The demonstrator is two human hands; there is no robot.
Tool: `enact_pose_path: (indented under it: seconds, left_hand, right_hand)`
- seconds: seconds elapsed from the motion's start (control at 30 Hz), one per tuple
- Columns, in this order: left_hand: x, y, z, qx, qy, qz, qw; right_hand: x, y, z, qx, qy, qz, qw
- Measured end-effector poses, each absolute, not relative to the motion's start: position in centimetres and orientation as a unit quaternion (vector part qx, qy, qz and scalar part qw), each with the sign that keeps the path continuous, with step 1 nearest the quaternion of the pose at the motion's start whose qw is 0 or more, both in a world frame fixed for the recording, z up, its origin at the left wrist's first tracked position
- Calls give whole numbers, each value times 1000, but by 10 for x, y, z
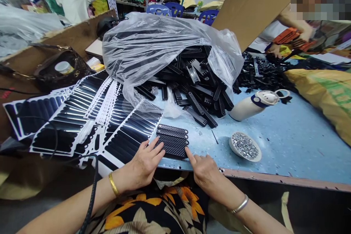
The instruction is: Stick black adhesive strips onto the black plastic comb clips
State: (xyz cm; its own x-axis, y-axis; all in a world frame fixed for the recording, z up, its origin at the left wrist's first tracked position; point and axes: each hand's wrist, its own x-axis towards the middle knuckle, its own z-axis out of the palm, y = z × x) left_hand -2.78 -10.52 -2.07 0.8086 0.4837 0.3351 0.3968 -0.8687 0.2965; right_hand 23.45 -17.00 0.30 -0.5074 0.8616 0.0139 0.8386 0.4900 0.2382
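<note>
Several black textured strips [172, 141] lie side by side near the front edge of the blue table. My left hand [144, 161] rests at their left side, its fingers spread and touching the nearest strips. At their right end my right hand [204, 168] touches a corner with the extended index finger, the other fingers curled in. Left of the strips are white-edged sheets [126, 135] with glossy black strip shapes. Behind, a clear plastic bag [153, 47] spills a pile of black parts [203, 95]. A white bowl [245, 147] of small metal pieces stands to the right.
A white bottle [248, 106] lies tilted behind the bowl. A thin dark tool [214, 136] lies left of the bowl. More black parts [257, 71] and a yellow sack [326, 95] are at the right. A brown bag [61, 67] sits left. Two people are beyond the table.
</note>
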Motion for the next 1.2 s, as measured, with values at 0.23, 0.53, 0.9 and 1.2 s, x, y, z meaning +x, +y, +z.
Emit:
enact_pose_path:
  seconds: [0.23, 0.53, 0.9, 1.2]
  left_hand:
    - [-26, -106, -20, 937, 241, 225, 111]
    - [-30, -103, -19, 912, 234, 329, 71]
    - [-44, -81, -23, 864, 296, 408, 15]
    - [-46, -81, -26, 865, 290, 410, 9]
  right_hand:
    - [243, -148, 15, 522, 852, -19, -40]
    - [395, -156, 12, 842, 532, 52, -77]
    - [420, -153, 0, 867, 495, 27, -45]
    - [423, -142, 4, 857, 513, 4, -54]
